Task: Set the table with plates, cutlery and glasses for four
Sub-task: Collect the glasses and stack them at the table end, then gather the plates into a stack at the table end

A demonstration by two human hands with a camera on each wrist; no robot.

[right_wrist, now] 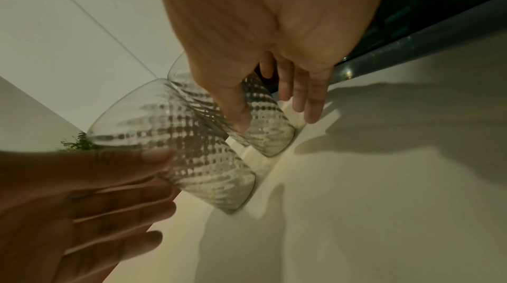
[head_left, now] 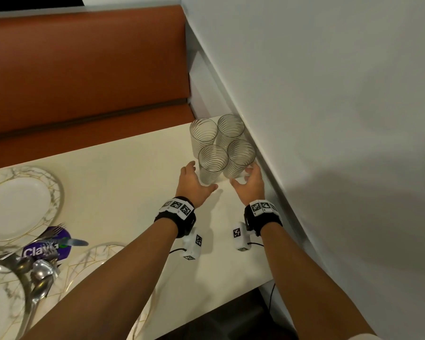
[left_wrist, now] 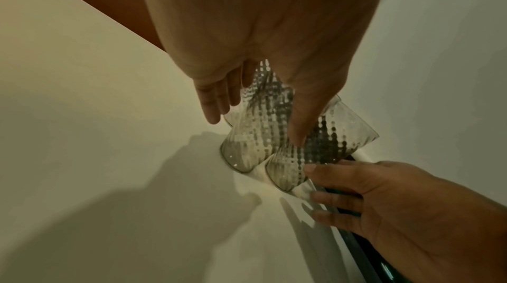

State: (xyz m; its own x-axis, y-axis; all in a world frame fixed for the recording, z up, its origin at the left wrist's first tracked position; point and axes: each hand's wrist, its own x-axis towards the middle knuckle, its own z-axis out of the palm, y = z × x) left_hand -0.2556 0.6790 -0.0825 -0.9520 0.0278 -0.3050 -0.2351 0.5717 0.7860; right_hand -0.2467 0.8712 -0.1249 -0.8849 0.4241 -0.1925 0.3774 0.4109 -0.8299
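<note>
Four clear ribbed glasses stand in a tight cluster in the far right corner of the cream table [head_left: 133, 168], against the wall. My left hand [head_left: 196, 177] reaches around the near-left glass [head_left: 212, 165], straight fingers on its left side and thumb at its front. My right hand [head_left: 245, 180] brackets the near-right glass [head_left: 241, 155] the same way. In the left wrist view my left hand [left_wrist: 255, 129] has its thumb lying between the two near glasses. In the right wrist view my right hand [right_wrist: 277, 123] has its thumb on the glass [right_wrist: 269, 136], fingers straight beside it.
Marbled gold-rimmed plates [head_left: 17, 204] lie at the left. Among them is a heap of forks and spoons [head_left: 39, 266] on a purple packet [head_left: 47, 249]. An orange bench [head_left: 84, 69] runs behind the table. The grey wall [head_left: 329, 119] bounds the right side.
</note>
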